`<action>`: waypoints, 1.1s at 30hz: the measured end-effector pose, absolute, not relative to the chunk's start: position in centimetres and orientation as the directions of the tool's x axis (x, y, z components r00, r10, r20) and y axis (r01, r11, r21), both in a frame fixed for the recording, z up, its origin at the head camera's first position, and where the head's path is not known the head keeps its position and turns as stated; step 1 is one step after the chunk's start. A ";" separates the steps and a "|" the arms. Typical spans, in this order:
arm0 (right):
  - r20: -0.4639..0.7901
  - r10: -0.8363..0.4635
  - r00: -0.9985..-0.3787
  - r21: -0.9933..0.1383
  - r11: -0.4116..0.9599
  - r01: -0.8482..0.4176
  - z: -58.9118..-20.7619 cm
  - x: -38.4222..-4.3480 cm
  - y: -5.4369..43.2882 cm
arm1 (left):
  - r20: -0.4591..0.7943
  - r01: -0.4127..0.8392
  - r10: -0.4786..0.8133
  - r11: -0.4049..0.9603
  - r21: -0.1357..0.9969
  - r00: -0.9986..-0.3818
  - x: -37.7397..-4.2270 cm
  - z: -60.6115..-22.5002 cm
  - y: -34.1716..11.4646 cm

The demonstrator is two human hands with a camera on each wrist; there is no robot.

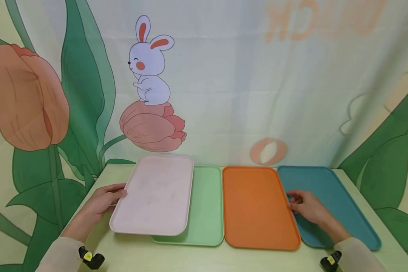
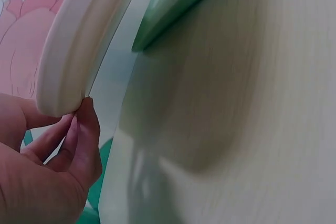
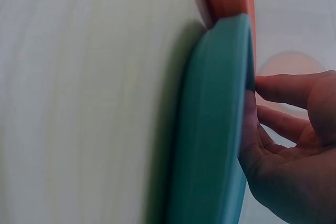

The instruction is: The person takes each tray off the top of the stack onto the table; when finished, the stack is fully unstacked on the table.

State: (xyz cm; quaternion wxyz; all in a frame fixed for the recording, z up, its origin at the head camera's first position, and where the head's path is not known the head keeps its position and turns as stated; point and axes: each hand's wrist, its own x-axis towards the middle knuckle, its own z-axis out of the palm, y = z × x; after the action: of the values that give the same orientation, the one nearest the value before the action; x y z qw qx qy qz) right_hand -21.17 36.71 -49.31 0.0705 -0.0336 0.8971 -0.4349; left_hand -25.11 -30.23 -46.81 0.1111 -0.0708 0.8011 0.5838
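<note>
A pale pink tray [image 1: 156, 192] is raised above the table, tilted, and covers part of a light green tray [image 1: 205, 204]. My left hand [image 1: 106, 200] grips its left edge; in the left wrist view the fingers [image 2: 86, 129] pinch the rim. An orange tray [image 1: 260, 207] lies flat beside the green one. Next to it lies a blue tray [image 1: 333, 204]. My right hand [image 1: 307, 206] is over the blue tray, fingertips at the orange tray's right rim. The blue rim hides part of the thumb in the right wrist view, so I cannot tell whether it pinches.
The pale wooden table [image 1: 132, 255] extends in front of the trays. Behind it hangs a curtain [image 1: 224, 83] printed with a rabbit, tulips and leaves. Small black devices [image 1: 91, 258] are strapped at both wrists. The orange and blue trays lie edge to edge.
</note>
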 end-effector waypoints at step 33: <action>-0.105 -0.139 -0.985 -0.799 0.602 0.000 -49.1 -21.0 36.7 | -0.241 -0.272 -0.126 0.469 0.840 -0.962 -24.7 -47.0 -39.0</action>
State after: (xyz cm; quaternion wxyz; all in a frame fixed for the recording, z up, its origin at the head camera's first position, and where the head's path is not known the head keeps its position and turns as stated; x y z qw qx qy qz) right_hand -21.04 36.69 -49.06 0.0784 -0.0391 0.8915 -0.4445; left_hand -24.66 -38.98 -47.05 0.0727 -0.1164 0.8539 0.5020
